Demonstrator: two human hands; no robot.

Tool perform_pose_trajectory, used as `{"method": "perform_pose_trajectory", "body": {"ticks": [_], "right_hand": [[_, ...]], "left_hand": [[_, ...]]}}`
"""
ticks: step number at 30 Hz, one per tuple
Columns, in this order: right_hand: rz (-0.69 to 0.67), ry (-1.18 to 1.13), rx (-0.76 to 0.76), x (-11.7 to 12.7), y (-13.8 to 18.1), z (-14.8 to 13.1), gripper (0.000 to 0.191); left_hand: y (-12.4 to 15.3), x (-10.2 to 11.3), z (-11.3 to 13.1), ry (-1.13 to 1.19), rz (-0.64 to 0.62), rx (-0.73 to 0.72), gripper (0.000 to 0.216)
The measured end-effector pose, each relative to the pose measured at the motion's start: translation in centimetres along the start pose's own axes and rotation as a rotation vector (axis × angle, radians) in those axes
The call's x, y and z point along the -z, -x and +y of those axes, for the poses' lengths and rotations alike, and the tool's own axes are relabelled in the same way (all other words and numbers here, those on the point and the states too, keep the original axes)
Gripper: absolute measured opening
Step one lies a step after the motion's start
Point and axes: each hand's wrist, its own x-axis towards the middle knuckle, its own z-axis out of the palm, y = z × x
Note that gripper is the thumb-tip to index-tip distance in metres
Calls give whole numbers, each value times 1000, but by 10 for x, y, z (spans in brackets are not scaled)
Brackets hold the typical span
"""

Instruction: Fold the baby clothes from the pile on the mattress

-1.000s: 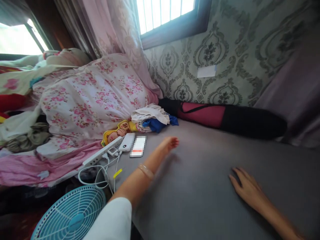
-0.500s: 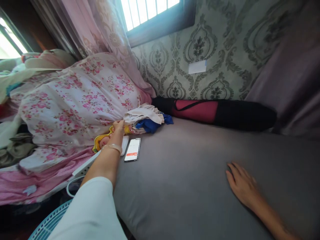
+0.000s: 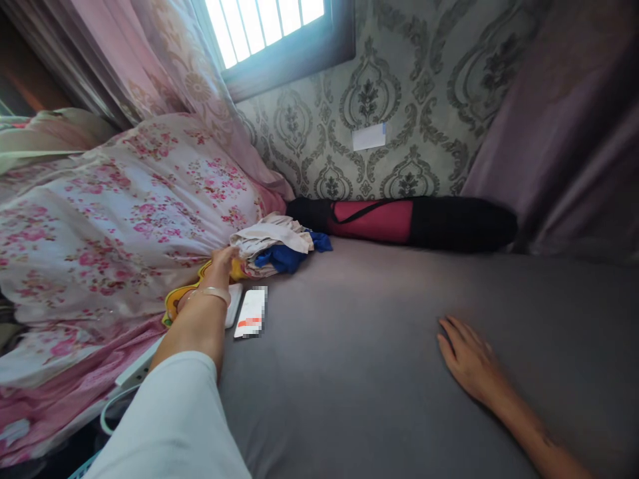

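Note:
My left hand [image 3: 223,258] reaches to the left edge of a crumpled pile of clothes [image 3: 272,234], cream and white on top with blue cloth [image 3: 287,258] beneath. Its fingers look curled in against the pile; what they hold, if anything, is hidden. Under my left forearm lies a yellow cartoon-shaped item [image 3: 176,303], partly covered. A white flat object [image 3: 233,306] and a phone [image 3: 250,313] with a lit screen lie just right of that wrist. Palm down, my right hand [image 3: 469,356] rests on the grey bed sheet [image 3: 349,372] with its fingers stretched out, holding nothing.
A long black and red bag [image 3: 372,221] lies along the patterned wall. Floral bedding [image 3: 144,199] is heaped at the left, below a pink curtain [image 3: 150,60]. A white power strip [image 3: 137,366] with a cable is beside my left sleeve. A barred window [image 3: 264,30] is above.
The view has shifted a little to the right, so most things sit further left. My left hand stays at the clothes pile, and my right hand still lies on the sheet.

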Motion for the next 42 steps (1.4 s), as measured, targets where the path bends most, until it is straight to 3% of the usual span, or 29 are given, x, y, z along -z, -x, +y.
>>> {"method": "perform_pose_trajectory", "body": {"ticks": [4,8,13,18,22,25,30,36,39,42], "right_hand": [[24,-4,23,-6,1,5,50],[84,28,65,-11,2,6,57],[107,49,89,-9,3,3,52],[115,78,105,-5,3,2,48],[121,76,106,-3,3,0,49],[98,49,99,-3,3,1,49],[56,-111,86,3,3,8,42],[45,-517,-45,48,-9,-9,32],[128,-788,-148,75,-16,-31,27],[194,-986,-128,92,-19,-52,31]], "left_hand": [[-7,-3,35,86,-5,-19,38],[1,-19,78,226,-60,-147,15],[38,-47,119,566,-248,-365,34],[91,-69,139,685,-369,-401,20],[136,-83,135,763,-494,-355,19],[169,-95,122,839,-624,-302,31],[220,-115,100,900,-821,-232,33],[269,-130,83,1043,-928,-60,37],[293,-142,77,1032,-953,40,40],[320,-159,69,1016,-972,131,36]]}}
